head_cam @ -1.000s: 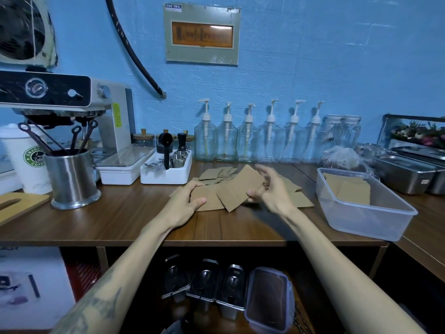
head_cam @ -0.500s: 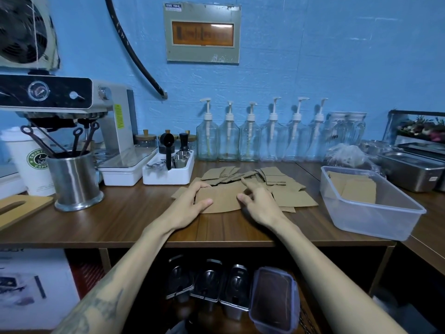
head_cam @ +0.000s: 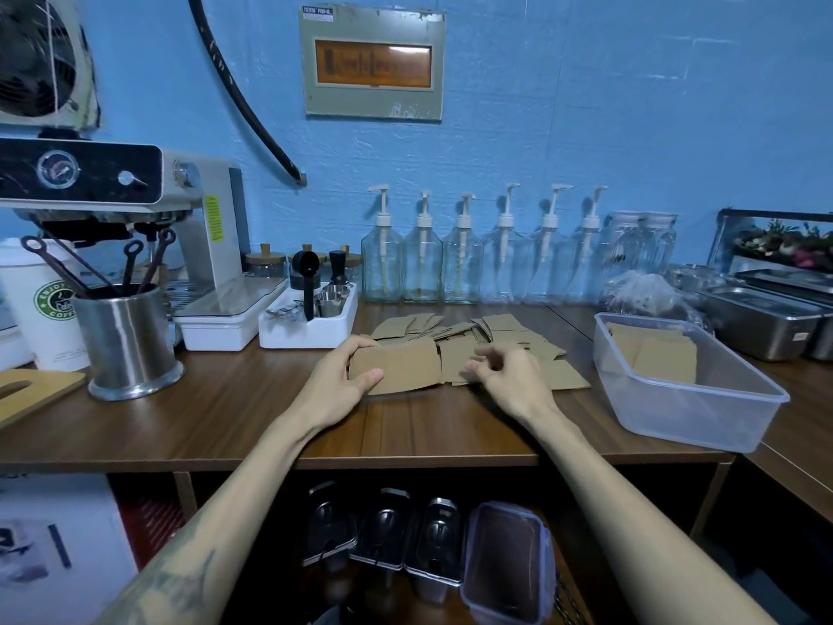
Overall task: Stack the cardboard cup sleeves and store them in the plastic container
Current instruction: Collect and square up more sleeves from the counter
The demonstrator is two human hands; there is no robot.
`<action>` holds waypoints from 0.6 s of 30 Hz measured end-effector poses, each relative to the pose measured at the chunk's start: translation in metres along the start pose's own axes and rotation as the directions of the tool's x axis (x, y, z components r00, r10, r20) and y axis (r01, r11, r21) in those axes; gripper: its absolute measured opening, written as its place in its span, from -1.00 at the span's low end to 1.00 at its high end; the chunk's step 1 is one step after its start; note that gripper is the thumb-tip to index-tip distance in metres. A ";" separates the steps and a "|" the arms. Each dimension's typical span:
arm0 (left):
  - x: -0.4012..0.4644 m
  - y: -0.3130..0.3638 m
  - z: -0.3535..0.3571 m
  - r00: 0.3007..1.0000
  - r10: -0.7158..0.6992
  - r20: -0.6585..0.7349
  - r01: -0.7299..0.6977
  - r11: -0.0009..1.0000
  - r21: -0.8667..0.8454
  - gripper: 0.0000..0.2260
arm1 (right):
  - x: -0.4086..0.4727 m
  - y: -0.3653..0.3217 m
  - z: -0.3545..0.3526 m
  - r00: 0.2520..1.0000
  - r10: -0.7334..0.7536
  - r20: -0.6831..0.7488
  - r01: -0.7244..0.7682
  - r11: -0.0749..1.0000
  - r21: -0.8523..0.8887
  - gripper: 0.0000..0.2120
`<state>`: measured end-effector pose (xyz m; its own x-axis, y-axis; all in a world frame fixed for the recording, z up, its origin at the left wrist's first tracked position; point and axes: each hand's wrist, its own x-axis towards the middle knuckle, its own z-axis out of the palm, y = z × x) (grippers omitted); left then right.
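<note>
His left hand (head_cam: 338, 381) grips a small stack of sleeves (head_cam: 396, 369) on the counter (head_cam: 225, 417) while the right hand (head_cam: 509, 376) hovers loosely curled and empty, so that loose one-sided hold could let them fan apart before reaching the container (head_cam: 703, 417)

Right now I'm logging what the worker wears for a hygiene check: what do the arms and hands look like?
Both forearms are bare, no sleeves in view. The left hand and right hand show no gloves, rings or watch. A dark tattoo marks the left forearm.
</note>
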<state>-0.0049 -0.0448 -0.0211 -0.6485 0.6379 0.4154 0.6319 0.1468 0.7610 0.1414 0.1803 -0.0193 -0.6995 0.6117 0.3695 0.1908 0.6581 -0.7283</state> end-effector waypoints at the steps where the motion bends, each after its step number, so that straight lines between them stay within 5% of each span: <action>1: 0.001 -0.001 0.000 1.000 -0.005 -0.006 0.005 1.000 0.006 -0.75 | 0.000 0.002 -0.001 0.999 0.024 -0.030 -0.026 0.996 -0.090 -0.71; 8: 0.002 -0.005 0.001 0.998 -0.040 -0.045 0.042 0.999 0.027 -0.74 | 0.003 -0.020 0.014 0.999 0.025 -0.039 -0.043 0.817 -0.575 -0.27; 12: 0.003 -0.008 0.001 0.997 -0.056 -0.051 0.058 0.997 0.041 -0.76 | 0.010 -0.023 0.023 0.993 0.107 -0.040 -0.108 0.767 -0.633 -0.14; 18: 0.003 -0.006 0.002 0.998 -0.033 -0.052 0.035 0.999 0.034 -0.77 | 0.017 -0.017 0.016 0.984 0.176 -0.024 -0.160 0.821 -0.547 -0.23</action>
<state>-0.0105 -0.0424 -0.0254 -0.6900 0.5927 0.4154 0.6232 0.1948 0.7574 0.1153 0.1724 -0.0095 -0.6381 0.7284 0.2495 0.6458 0.6828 -0.3417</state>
